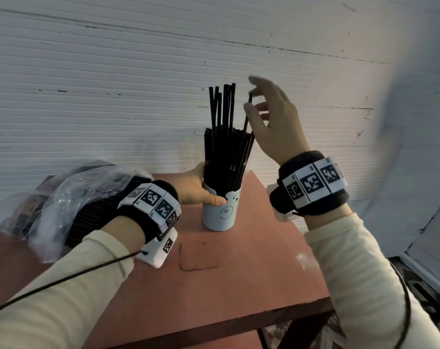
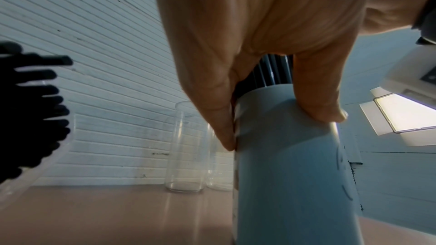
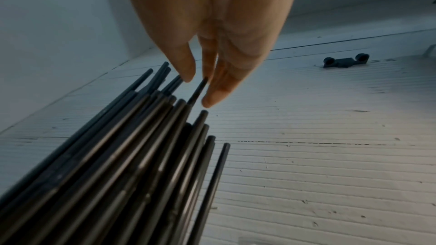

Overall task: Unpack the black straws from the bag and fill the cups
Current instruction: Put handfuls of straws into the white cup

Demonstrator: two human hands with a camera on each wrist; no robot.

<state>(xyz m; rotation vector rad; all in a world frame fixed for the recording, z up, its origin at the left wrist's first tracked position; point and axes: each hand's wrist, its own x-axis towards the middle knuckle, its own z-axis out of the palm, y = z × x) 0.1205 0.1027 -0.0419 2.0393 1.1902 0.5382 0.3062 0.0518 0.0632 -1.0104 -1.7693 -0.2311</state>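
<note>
The left hand (image 1: 196,190) is gripping the pale blue cylindrical cup (image 1: 222,210) on the reddish desk (image 1: 239,273). The right hand (image 1: 274,122) is pinching one thin black plastic straw (image 1: 247,114) among the cup's bundle; it probably needs pushing down next.

Red-brown table (image 1: 251,285): blue cup (image 1: 220,217), plastic bag (image 1: 70,197), clear cups (image 2: 184,156).

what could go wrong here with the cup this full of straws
The pale blue cup is packed with black straws; pushing the raised straw under the right hand could jam or bend it. The left hand grips only the rim, so the top-heavy cup may tip. The clear plastic bag overhangs the table's left side.
</note>
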